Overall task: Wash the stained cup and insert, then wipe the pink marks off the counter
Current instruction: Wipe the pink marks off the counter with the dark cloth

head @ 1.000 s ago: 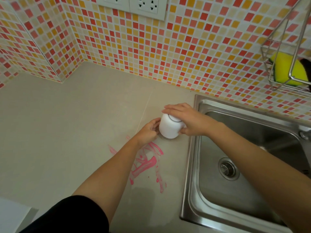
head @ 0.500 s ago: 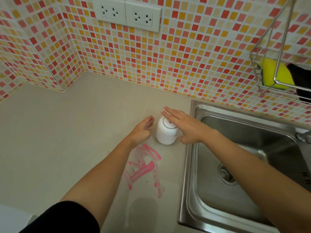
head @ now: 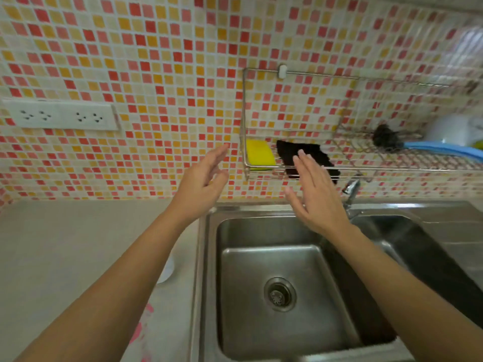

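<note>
Both of my hands are raised in front of the tiled wall with straight fingers and hold nothing. My left hand (head: pixel 202 182) is left of the wire rack (head: pixel 392 168). My right hand (head: pixel 315 195) is in front of a black cloth (head: pixel 290 152) that lies in the rack beside a yellow sponge (head: pixel 260 152). The white cup (head: pixel 167 270) stands on the counter (head: pixel 65 244), mostly hidden behind my left forearm. Pink marks (head: pixel 142 327) show on the counter low down, next to that forearm.
A steel sink (head: pixel 261 322) with a drain (head: pixel 279 295) lies below my hands, and a tap (head: pixel 351 188) stands at its back. The rack also holds a blue-handled brush (head: pixel 418 146) and a white container (head: pixel 454 131). Wall sockets (head: pixel 60 116) sit at the left.
Both hands have let go of the cup and risen toward the rack. The view has swung up and to the right, over the sink.
</note>
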A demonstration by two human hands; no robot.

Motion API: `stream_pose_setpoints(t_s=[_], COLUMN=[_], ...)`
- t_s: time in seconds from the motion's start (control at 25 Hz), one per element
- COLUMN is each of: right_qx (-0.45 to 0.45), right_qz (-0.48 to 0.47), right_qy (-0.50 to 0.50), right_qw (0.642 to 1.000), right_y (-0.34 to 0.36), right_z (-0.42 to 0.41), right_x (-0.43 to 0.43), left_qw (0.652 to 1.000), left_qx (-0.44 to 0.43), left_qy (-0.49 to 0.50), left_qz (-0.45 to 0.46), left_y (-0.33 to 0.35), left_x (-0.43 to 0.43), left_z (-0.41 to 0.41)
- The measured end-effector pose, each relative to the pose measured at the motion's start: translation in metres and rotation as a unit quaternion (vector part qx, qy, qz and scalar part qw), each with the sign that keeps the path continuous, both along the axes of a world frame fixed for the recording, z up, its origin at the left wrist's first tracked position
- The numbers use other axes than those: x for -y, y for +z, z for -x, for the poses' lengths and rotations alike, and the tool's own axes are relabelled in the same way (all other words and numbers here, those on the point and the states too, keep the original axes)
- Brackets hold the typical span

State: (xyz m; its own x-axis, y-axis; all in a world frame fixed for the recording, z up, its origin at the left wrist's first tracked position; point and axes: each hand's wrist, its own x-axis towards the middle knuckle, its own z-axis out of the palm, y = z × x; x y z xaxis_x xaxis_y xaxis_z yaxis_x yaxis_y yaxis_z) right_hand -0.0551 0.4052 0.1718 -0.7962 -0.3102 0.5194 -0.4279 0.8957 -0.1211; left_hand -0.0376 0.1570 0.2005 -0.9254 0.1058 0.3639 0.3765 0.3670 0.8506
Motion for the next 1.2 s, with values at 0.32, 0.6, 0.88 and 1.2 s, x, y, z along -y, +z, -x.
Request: stream_pose_setpoints(t_s=[0.32, 0.6, 0.88, 1.2], right_qx=[0.094, 0.071, 0.042, 0.045], right_qz=[-0.115, -0.122, -0.115, -0.089], right_qy=[-0.123, -0.068, -0.063, -0.064], right_qw=[0.981, 0.988, 0.990, 0.993], right_y=[0.011, 0.010, 0.003, 0.001], right_z=[0.037, 0.048, 0.050, 0.053], right_x=[-0.152, -0.166, -0.174, -0.172], left_qw=[0.979, 0.811, 0.815, 0.944], left_qx=[-0.037, 0.198, 0.068, 0.037], left_qy=[-0.062, -0.181, -0.182, -0.001], left_qz=[0.191, 0.520, 0.545, 0.327], left_y=[0.044, 0.037, 0.031, 0.037], left_x=[-0.169, -0.202, -0.207, -0.206], left_z=[0.090, 0.153, 0.155, 0.164])
